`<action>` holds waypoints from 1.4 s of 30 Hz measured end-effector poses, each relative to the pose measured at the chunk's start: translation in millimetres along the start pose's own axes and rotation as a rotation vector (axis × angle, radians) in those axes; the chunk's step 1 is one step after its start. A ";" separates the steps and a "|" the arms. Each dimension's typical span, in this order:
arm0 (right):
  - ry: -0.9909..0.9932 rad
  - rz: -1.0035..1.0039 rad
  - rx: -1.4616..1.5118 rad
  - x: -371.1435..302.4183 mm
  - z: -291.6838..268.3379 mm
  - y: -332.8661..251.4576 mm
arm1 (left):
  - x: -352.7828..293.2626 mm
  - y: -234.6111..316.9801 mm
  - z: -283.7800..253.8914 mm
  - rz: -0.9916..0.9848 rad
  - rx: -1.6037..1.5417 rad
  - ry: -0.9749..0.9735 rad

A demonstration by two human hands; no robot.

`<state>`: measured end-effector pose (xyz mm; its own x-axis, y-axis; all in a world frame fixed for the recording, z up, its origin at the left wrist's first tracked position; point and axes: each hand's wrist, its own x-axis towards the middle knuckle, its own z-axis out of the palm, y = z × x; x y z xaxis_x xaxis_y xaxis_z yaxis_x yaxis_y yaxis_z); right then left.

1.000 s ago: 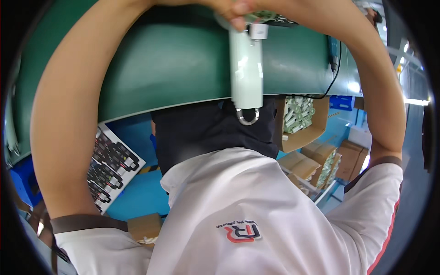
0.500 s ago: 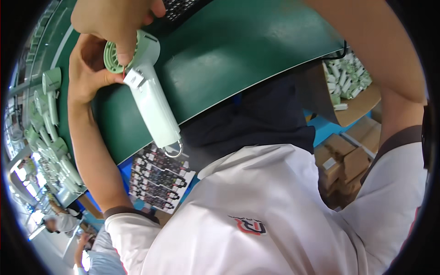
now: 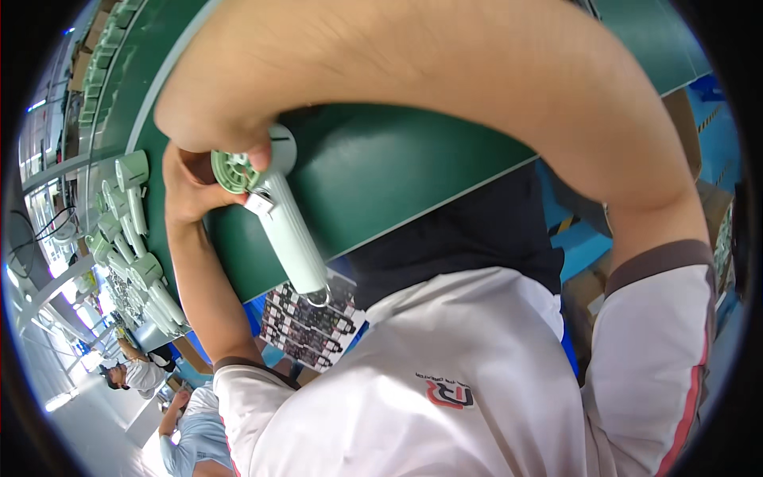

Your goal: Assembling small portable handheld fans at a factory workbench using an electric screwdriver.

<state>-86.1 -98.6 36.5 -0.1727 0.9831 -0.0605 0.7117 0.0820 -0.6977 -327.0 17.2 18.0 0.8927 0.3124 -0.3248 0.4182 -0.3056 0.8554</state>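
Fan (image 3: 283, 210), pale-green plastic, cylindrical handle (image 3: 296, 245), shiny ring (image 3: 327, 299)

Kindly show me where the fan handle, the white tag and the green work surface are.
Fan handle (image 3: 293, 238), head view, middle of its length.
White tag (image 3: 259, 204), head view, its flat face.
Green work surface (image 3: 389, 171), head view, bare part.

One left hand (image 3: 191, 193) and one right hand (image 3: 218, 129), two in all. One held fan (image 3: 292, 238), with one ring (image 3: 321, 302) and one tag (image 3: 259, 204). One worktop (image 3: 389, 171). At least four more fans (image 3: 133, 168) at the left, overlapping too much for an exact count. One tray (image 3: 355, 324); its black parts (image 3: 306, 319) are many, too small to number. At least two other people (image 3: 197, 439). At least two boxes (image 3: 685, 133). One logo (image 3: 451, 393) on one shirt (image 3: 413, 338).
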 end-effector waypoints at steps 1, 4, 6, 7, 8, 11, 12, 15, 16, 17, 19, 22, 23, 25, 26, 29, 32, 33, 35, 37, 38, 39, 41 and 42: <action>0.033 0.124 -0.073 -70.9 -10.7 2.1 | 39.9 10.8 26.7 0.110 -0.028 -0.117; 0.043 0.358 -0.255 -194.5 -23.6 -16.7 | 114.5 48.7 105.6 0.398 -0.293 -0.410; 0.009 0.410 -0.323 -205.2 -22.7 -26.6 | 126.3 63.6 133.3 0.526 -0.202 -0.514; 0.020 0.422 -0.310 -206.2 -22.8 -28.0 | 124.2 67.1 139.4 0.497 -0.218 -0.503; 0.030 0.378 -0.318 -206.8 -21.7 -26.5 | 120.5 69.1 141.6 0.469 -0.237 -0.496; -0.004 0.299 -0.267 -195.1 -15.8 -16.3 | 109.9 68.4 139.8 0.459 -0.284 -0.463; -0.010 0.286 -0.275 -196.0 -14.9 -18.6 | 106.6 70.1 136.4 0.440 -0.269 -0.443; 0.254 0.193 -0.299 -207.6 5.4 -10.5 | 109.0 61.9 131.8 0.526 -0.235 -0.466; 0.253 0.203 -0.324 -218.7 8.5 -1.1 | 110.0 61.8 132.3 0.551 -0.203 -0.477; 0.528 0.130 -0.397 -233.1 11.1 3.7 | 105.3 65.6 132.5 0.497 -0.231 -0.463; 0.917 0.205 -0.493 -266.4 10.2 20.5 | 106.6 67.5 134.8 0.527 -0.232 -0.464; 1.047 0.736 -0.717 -319.6 5.6 50.3 | 99.7 69.8 136.5 0.515 -0.239 -0.448; 0.976 0.796 -0.816 -337.7 4.8 64.2 | 100.9 66.7 136.3 0.531 -0.189 -0.427; 0.922 0.922 -0.957 -363.4 8.3 84.4 | 101.7 69.1 141.6 0.523 -0.196 -0.403; 0.943 0.969 -0.994 -366.6 11.3 88.5 | 102.0 66.9 141.7 0.564 -0.163 -0.386; 0.857 1.154 -0.958 -383.8 10.6 98.2 | 100.7 69.1 147.0 0.522 -0.163 -0.362; 0.881 1.260 -0.841 -393.4 6.1 105.9 | 102.2 65.9 148.7 0.566 -0.142 -0.355; 0.817 1.294 -0.826 -398.8 2.7 111.2 | 100.6 67.4 148.3 0.562 -0.141 -0.343; 0.783 1.321 -0.808 -405.4 -3.9 117.8 | 99.0 68.7 147.6 0.538 -0.129 -0.366; 0.748 1.353 -0.752 -408.7 -8.2 117.7 | 98.2 70.7 144.0 0.560 -0.097 -0.373; 0.743 1.354 -0.760 -412.2 -11.7 116.9 | 98.9 72.9 143.0 0.583 -0.064 -0.388; 0.696 1.352 -0.720 -418.8 -16.1 117.4 | 100.3 74.9 142.1 0.586 -0.072 -0.389; 0.642 1.350 -0.687 -427.7 -24.1 113.7 | 103.6 78.3 140.1 0.549 -0.035 -0.438; 0.762 1.344 -0.542 -431.7 -29.7 109.2 | 104.8 79.5 139.3 0.550 -0.043 -0.436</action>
<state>86.4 -509.1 7.7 0.9708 0.2267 0.0784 0.2344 -0.9658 -0.1106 -176.8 -99.6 -4.3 0.9626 -0.2688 0.0348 -0.1120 -0.2775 0.9542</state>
